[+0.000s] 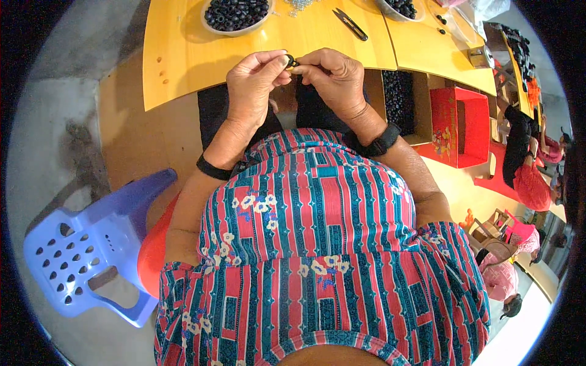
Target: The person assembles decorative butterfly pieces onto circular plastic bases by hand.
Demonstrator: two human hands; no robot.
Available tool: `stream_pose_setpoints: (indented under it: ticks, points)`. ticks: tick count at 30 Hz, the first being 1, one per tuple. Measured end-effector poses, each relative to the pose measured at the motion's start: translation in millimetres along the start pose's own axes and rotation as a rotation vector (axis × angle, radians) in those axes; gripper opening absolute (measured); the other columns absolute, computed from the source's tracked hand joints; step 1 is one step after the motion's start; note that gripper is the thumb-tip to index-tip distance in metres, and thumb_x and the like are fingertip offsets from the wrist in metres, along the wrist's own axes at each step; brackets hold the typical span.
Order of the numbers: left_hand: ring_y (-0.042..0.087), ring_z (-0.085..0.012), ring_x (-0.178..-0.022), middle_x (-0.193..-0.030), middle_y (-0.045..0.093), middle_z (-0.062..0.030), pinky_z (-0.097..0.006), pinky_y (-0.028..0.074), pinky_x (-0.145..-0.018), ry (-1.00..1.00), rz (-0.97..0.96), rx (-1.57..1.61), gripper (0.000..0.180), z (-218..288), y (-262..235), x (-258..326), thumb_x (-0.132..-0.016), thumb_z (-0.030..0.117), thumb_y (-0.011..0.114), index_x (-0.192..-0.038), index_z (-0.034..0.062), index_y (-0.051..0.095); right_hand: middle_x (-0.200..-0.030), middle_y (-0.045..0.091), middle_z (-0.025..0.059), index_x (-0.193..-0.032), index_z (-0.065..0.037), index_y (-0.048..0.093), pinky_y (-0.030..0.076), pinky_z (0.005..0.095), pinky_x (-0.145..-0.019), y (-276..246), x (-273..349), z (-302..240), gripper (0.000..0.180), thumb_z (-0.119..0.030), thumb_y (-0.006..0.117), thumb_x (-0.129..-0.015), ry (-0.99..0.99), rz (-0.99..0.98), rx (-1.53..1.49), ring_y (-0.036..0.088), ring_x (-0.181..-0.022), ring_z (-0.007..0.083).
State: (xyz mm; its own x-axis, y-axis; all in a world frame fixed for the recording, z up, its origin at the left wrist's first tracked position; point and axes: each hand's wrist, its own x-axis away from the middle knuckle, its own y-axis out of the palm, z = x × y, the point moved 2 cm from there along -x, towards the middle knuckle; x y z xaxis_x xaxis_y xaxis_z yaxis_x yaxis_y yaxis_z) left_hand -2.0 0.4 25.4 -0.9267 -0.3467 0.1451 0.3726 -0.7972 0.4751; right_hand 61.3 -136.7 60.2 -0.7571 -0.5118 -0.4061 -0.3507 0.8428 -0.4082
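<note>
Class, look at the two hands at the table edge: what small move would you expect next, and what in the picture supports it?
Probably the two hands press the small black piece together. Both the left hand and the right hand pinch it between fingertips just above the yellow table, while the bowl of black beads and the black snips lie untouched farther off.

Small black bead [292, 61] between fingers [278, 60]
</note>
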Motion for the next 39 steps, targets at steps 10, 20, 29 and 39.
stream_pose_setpoints:
  ticks: [10,20,29,39]
  points:
    - [0.058,-0.0103,-0.069,-0.086,0.062,-0.0054,-0.023,0.051,-0.063,-0.043,-0.123,0.031,0.020,-2,-3,-1,-0.084,0.006,0.060,-0.103,-0.0003,0.058,-0.071,0.060,0.0011,-0.092,0.001,0.062,0.047,0.0200,-0.058,1,-4,22,0.017,-0.001,0.068,-0.075,0.337,-0.208,-0.610,0.055,-0.063,0.0069]
    - [0.058,-0.0091,-0.065,-0.081,0.061,-0.0049,-0.021,0.051,-0.060,-0.020,-0.241,-0.017,0.041,5,-5,-4,-0.083,0.010,0.063,-0.118,-0.0009,0.045,-0.077,0.056,-0.0009,-0.106,0.001,0.058,0.048,0.0209,-0.065,-1,-6,25,0.031,-0.002,0.066,-0.077,0.341,-0.403,-0.688,0.055,-0.069,0.0064]
    - [0.057,-0.0076,-0.064,-0.083,0.060,-0.0053,-0.021,0.051,-0.062,-0.085,-0.222,0.079,0.038,-3,-4,-2,-0.084,0.012,0.063,-0.116,-0.0024,0.048,-0.081,0.061,0.0010,-0.100,0.000,0.060,0.048,0.0219,-0.063,-2,-6,22,0.020,-0.012,0.060,-0.084,0.314,-0.471,-0.501,0.056,-0.068,0.0068]
    - [0.062,-0.0111,-0.070,-0.081,0.060,-0.0081,-0.022,0.050,-0.061,0.237,-0.349,-0.597,0.035,10,14,4,-0.085,0.021,0.061,-0.108,-0.0038,0.050,-0.082,0.062,0.0041,-0.102,0.001,0.058,0.050,0.0239,-0.065,6,3,29,0.019,-0.006,0.054,-0.085,0.268,-0.336,-0.450,0.058,-0.071,0.0091]
